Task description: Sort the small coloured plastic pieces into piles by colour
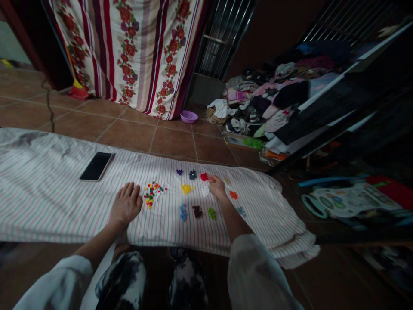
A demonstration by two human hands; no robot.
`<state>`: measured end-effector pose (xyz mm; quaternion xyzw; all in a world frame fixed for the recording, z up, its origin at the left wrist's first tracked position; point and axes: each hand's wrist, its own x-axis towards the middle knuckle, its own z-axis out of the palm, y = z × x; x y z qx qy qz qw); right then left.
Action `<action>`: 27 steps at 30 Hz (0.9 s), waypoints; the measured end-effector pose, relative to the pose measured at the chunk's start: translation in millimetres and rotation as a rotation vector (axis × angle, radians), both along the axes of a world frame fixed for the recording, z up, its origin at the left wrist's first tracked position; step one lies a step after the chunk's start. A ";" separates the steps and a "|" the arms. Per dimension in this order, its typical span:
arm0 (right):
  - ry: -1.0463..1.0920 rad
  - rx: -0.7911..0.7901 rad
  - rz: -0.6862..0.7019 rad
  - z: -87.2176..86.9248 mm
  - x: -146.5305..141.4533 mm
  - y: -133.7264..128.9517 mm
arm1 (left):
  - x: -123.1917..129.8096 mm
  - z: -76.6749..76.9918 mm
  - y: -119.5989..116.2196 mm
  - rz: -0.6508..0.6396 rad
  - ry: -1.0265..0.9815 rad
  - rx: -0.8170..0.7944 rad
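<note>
My left hand (125, 204) lies flat on the striped cloth with its fingers stretched out, just left of a mixed heap of tiny coloured pieces (151, 194). At a little red pile (204, 177), my right hand (217, 187) has its fingertips pinched together; whatever is between them is too small to make out. Around it are single-colour piles: dark grey (192, 174), purple (179, 172), yellow (186, 188), white (205, 191), blue (183, 212), brown (197, 211), green (211, 213) and orange (233, 195). Beige pieces (227, 181) and grey-blue ones (241, 211) lie partly beyond my right arm.
A phone (97, 166) lies on the striped cloth (58, 189) to the left. Beyond are a floral curtain (129, 51), a purple basin (189, 116), a red broom (78, 92) and heaped clothes (267, 94). A dark slanted frame (322, 125) stands at the right.
</note>
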<state>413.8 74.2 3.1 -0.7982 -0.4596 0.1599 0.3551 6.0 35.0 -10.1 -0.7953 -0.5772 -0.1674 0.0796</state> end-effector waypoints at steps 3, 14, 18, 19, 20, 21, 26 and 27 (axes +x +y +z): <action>-0.079 0.029 -0.014 11.6 -4.9 -4.8 | 0.8 2.3 -0.5 0.009 -0.035 -0.019; -0.132 0.267 0.503 30.2 -127.4 -49.2 | 2.5 11.7 -2.4 0.006 -0.083 -0.070; -0.103 0.251 0.789 20.3 -181.6 -66.6 | 2.4 13.4 -2.9 0.001 -0.065 -0.068; -0.103 0.241 0.835 17.8 -191.4 -69.3 | 2.5 13.4 -2.9 0.003 -0.059 -0.064; -0.108 0.225 0.865 15.5 -199.6 -71.3 | 2.5 13.2 -2.9 0.004 -0.054 -0.060; -0.119 0.207 0.882 13.3 -206.1 -72.7 | 2.6 13.0 -2.8 0.004 -0.054 -0.057; -0.188 0.130 0.883 5.6 -221.3 -74.6 | 2.8 11.7 -2.6 0.002 -0.098 -0.057; -0.197 0.124 0.877 4.7 -222.2 -74.6 | 2.8 11.6 -2.7 0.003 -0.102 -0.059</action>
